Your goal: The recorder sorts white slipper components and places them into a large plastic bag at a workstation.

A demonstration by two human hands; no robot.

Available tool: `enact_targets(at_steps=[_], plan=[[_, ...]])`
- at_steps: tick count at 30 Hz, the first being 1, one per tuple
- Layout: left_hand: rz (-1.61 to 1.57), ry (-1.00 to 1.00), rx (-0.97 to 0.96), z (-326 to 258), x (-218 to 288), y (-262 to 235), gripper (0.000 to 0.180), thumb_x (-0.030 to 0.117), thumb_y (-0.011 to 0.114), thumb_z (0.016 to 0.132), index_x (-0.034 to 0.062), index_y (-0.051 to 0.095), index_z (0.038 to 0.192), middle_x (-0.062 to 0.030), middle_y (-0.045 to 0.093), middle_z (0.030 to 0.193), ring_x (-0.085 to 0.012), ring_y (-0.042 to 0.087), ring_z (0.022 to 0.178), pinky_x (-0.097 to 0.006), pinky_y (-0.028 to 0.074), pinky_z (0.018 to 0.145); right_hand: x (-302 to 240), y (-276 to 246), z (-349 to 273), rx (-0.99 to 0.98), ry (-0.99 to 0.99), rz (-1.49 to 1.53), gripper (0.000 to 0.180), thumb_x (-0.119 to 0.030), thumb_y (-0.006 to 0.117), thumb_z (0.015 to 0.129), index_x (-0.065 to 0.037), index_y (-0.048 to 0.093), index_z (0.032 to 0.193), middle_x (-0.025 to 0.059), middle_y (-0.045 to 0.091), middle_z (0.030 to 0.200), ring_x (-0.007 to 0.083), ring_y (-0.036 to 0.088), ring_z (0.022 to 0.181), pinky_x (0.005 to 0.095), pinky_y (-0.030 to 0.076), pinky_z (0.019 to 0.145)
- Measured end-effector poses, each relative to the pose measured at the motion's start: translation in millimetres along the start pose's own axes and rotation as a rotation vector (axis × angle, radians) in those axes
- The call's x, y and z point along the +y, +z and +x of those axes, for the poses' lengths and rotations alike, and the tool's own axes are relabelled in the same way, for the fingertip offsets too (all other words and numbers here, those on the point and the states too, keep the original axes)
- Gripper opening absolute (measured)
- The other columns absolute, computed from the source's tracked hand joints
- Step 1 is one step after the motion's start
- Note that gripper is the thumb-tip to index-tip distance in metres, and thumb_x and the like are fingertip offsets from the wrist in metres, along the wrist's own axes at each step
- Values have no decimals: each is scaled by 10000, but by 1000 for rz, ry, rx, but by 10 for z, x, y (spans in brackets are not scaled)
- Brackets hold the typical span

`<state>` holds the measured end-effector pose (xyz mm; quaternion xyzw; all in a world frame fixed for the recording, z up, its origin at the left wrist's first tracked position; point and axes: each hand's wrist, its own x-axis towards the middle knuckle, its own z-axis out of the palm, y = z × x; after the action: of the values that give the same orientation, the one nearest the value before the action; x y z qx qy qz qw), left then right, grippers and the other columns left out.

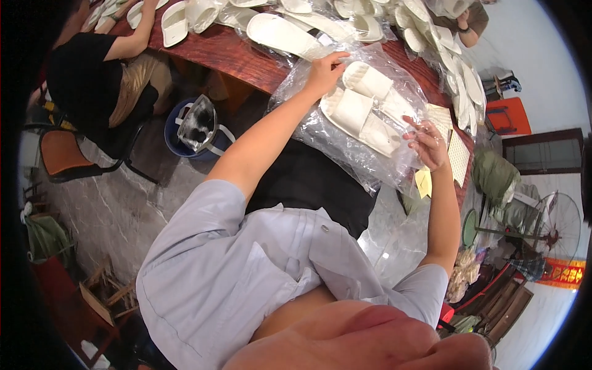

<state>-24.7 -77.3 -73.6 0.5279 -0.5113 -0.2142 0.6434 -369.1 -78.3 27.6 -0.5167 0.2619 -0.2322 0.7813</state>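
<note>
A pair of white slippers lies side by side, the nearer slipper in front of the farther slipper. Clear plastic bag film spreads around and beneath them; I cannot tell whether they are fully inside it. My left hand rests on the film beside the slippers' left ends, its fingers stretched out. On the other side, my right hand is at the slippers' right ends, with its fingers apart and slightly bent over the film.
More white slippers are heaped along the reddish table. A stack of them lines its right side. A person in black sits at the left, near a blue bucket. Another person's arm shows at the far right. A yellow paper hangs near the edge.
</note>
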Motion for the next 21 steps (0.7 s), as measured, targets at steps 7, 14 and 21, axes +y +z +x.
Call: enact_targets(at_steps=[7,14,21], plan=[[21,-44,-59,22,59,-28,330,76,643,858,124,674,1183,-84,704,796,-127,618,668,-279,503,648,294,205,402,-178,-459,-1810,337,-194,619,911,-136,638,1242,188,444,1419,370,423,1303,460,413,1062],[41,-23,-119,0,105,-23,325,17,612,855,105,681,1160,-99,690,764,-141,620,640,-284,498,624,405,363,950,-262,-521,-1873,300,-304,620,897,-181,688,1163,190,555,1267,380,454,1221,509,334,1063],[57,1,-49,-32,91,-32,318,13,608,856,107,694,1147,-95,655,734,-134,567,617,-278,469,608,486,430,970,-133,-170,-1713,209,-154,609,835,-15,689,969,214,660,974,392,597,1000,470,443,908]])
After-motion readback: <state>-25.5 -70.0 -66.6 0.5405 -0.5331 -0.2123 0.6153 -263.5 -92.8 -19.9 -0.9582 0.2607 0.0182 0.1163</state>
